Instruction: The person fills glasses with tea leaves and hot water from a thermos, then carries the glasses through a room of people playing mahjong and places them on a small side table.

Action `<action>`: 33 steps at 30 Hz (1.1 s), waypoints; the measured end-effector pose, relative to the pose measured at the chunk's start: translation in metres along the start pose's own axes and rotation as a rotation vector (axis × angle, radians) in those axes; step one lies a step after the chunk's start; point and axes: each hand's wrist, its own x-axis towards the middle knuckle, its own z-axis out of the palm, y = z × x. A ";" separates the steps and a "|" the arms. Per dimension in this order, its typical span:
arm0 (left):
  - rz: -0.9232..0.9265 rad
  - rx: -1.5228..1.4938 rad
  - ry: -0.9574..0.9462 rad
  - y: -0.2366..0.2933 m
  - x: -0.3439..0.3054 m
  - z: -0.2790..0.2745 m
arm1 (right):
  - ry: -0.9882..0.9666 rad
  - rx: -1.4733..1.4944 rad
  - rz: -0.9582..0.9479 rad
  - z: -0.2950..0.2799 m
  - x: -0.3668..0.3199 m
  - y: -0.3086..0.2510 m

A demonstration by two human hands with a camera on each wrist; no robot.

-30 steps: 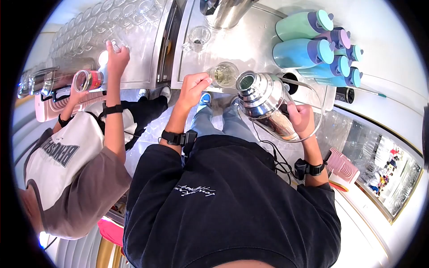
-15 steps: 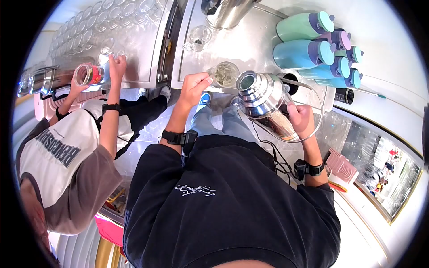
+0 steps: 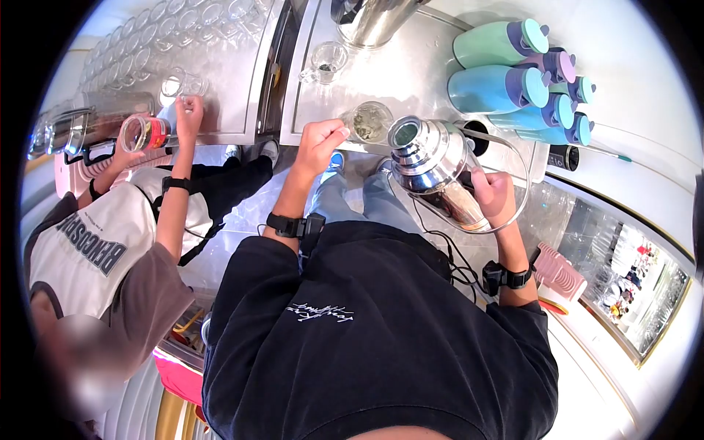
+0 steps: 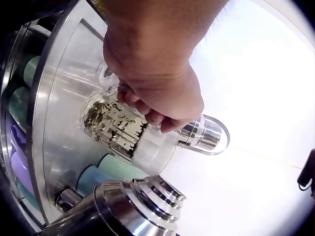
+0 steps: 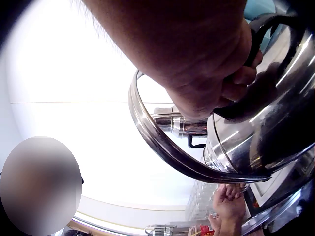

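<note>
My left hand (image 3: 321,145) grips the handle of a clear glass mug (image 3: 371,122), its fingers curled tight. In the left wrist view, loose leaves float in the water inside the mug (image 4: 112,125), with plain glass above the water line. My right hand (image 3: 496,196) holds a shiny steel thermos flask (image 3: 433,158) by its black handle (image 5: 268,37). The flask leans with its uncovered mouth (image 3: 404,134) close to the mug's right side. A metal carrying loop (image 5: 162,142) swings out from the flask's body.
Another glass mug (image 3: 327,59) and a large steel flask (image 3: 372,22) stand farther back on the metal counter (image 3: 411,73). Several pastel bottles (image 3: 488,88) line the right. On the left, another person's hand (image 3: 188,114) is at a glass mug, near a red-labelled jar (image 3: 154,133) and rows of glasses (image 3: 147,44).
My hands, the mug and the flask stay nearly where they were. The other person's raised hand has come down and back toward their body, and that person has leaned back.
</note>
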 end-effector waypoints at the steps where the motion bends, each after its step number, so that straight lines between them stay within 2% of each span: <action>1: 0.004 0.000 -0.001 -0.001 0.000 0.000 | -0.002 0.001 0.004 0.000 0.000 0.000; 33: -0.023 0.031 0.007 -0.005 0.001 -0.002 | -0.002 -0.052 -0.032 0.002 0.003 -0.006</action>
